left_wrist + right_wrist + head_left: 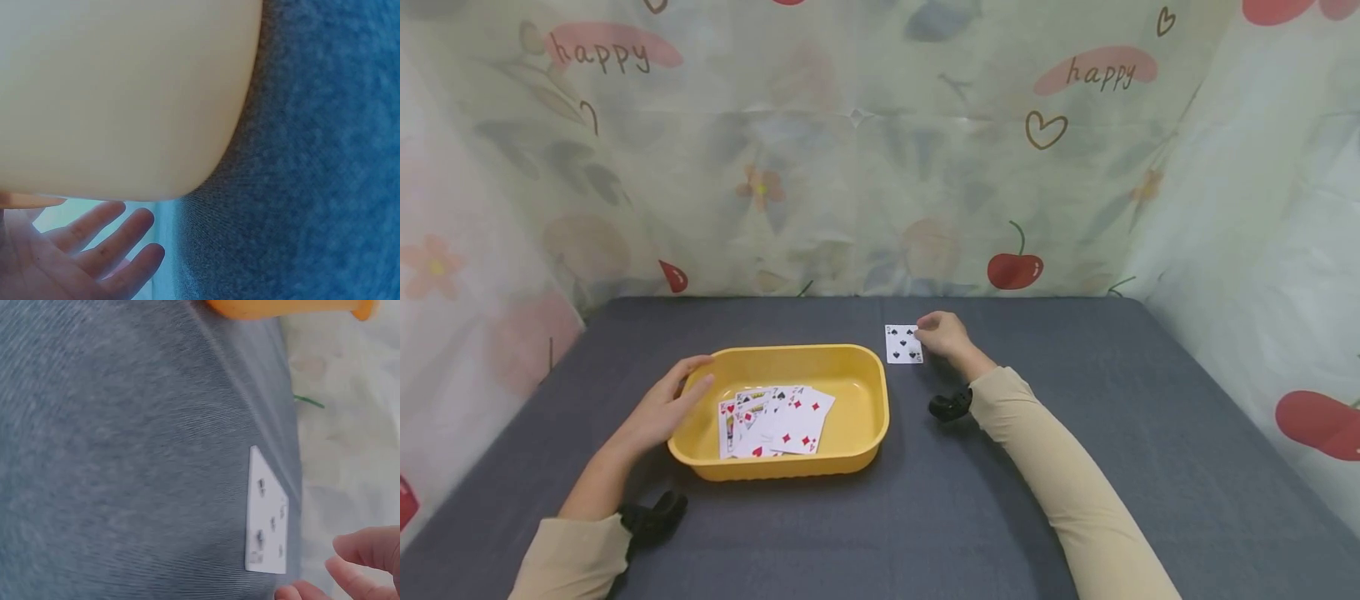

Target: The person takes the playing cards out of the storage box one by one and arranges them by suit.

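Evidently, the flat white paper card with five black spades (pixel 902 349) lies face up on the dark grey, finely woven cloth (pixel 917 517), just beyond the right end of a glossy yellow, round-cornered rectangular tray (pixel 874 400). The right hand (pixel 947 337) is at the card's right edge, its fingers bent and only loosely gathered; it has no visible grip on the card, and whether a fingertip touches it cannot be told. The left hand (pixel 666 404) lies along the tray's left end, fingers loosely extended, thumb over the rim, with nothing grasped. Inside the tray, a fanned pile of thin, stiff playing cards (pixel 801 421) overlaps, a four of diamonds uppermost. Beige fabric sleeves (pixel 1060 483) cover both forearms, and a soft, creased backdrop printed with cherries and hearts (pixel 880 192) hangs behind.

Only the head view shows the tray's contents. The left wrist view instead gives the tray's smooth, curved outer wall in close-up, with spread fingers beside it. The right wrist view brings out the cloth's ribbed weave and a raised crease, and shows the card flat, with thumb and forefinger apart from it.
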A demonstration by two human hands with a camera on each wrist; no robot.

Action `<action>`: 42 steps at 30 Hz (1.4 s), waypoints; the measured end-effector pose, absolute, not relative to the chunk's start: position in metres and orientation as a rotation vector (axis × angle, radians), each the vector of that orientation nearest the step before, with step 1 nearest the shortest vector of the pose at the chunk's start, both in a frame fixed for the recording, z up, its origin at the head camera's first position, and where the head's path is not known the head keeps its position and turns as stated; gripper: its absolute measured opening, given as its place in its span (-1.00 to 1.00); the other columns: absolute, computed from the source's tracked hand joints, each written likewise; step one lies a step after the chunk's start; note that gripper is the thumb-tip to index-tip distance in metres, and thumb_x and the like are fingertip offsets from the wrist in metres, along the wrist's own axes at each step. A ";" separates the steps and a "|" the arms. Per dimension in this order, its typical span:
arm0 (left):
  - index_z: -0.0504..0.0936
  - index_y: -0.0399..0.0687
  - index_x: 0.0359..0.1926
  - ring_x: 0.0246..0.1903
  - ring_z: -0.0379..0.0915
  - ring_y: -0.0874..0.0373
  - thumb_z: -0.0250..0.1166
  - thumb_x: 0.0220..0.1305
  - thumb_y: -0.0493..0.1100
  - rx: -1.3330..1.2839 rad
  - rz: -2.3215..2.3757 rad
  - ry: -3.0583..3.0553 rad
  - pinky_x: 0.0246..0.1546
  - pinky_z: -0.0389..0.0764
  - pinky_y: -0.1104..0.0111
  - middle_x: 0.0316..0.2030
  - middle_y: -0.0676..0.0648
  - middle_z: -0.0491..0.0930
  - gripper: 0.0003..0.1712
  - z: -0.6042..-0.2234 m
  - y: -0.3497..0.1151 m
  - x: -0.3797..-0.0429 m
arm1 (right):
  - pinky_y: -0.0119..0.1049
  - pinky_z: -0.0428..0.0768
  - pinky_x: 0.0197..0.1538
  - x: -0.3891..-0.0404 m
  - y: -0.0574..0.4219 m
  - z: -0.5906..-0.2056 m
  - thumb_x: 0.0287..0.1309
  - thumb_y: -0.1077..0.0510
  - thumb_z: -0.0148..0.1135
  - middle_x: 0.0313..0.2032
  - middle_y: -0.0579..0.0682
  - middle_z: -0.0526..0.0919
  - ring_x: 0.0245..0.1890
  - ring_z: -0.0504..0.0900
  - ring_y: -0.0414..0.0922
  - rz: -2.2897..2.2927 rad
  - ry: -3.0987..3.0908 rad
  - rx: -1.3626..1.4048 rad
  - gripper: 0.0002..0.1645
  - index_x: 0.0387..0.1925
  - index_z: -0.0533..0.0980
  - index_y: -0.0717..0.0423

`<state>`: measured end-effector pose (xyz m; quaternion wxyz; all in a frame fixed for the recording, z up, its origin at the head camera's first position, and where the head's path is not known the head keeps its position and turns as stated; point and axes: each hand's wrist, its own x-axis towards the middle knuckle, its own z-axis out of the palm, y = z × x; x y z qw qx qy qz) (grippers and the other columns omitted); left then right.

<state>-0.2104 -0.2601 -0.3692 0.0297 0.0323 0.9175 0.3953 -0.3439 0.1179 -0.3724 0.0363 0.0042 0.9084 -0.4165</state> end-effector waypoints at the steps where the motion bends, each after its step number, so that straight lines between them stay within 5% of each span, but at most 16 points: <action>1: 0.06 -0.14 0.38 0.27 0.05 -0.30 -0.11 0.40 0.19 0.096 1.215 2.830 0.23 0.11 -0.22 0.35 -0.37 0.04 -0.29 -0.369 -0.260 -0.210 | -0.08 0.45 0.14 -0.343 0.118 -0.370 0.20 0.15 0.09 0.10 0.23 0.51 0.11 0.48 0.09 -1.275 2.792 0.008 -0.59 0.05 0.46 0.26; 22: 0.06 -0.15 0.38 0.27 0.06 -0.31 -0.13 0.41 0.18 0.104 1.209 2.831 0.23 0.13 -0.21 0.35 -0.37 0.05 -0.30 -0.368 -0.259 -0.210 | -0.17 0.54 0.07 -0.301 0.063 -0.305 0.21 0.07 0.17 0.03 0.05 0.58 0.01 0.57 -0.06 -1.243 2.400 -0.766 -0.64 0.04 0.48 0.04; 30: 0.06 -0.15 0.38 0.28 0.05 -0.31 -0.13 0.41 0.19 0.105 1.217 2.829 0.23 0.13 -0.21 0.35 -0.37 0.05 -0.29 -0.369 -0.260 -0.210 | -0.36 0.53 0.06 -0.294 0.026 -0.304 0.16 0.20 0.23 0.00 0.16 0.58 -0.04 0.59 -0.10 -1.077 2.258 -1.060 -0.58 0.06 0.46 0.22; 42: 0.05 -0.13 0.38 0.27 0.06 -0.31 -0.14 0.40 0.21 0.098 1.216 2.818 0.23 0.12 -0.21 0.36 -0.36 0.05 -0.27 -0.370 -0.260 -0.210 | -0.48 0.50 -0.05 -0.298 -0.010 -0.329 0.06 0.22 0.32 -0.05 0.15 0.62 -0.06 0.58 -0.13 -0.837 2.249 -1.031 -0.54 0.03 0.48 0.22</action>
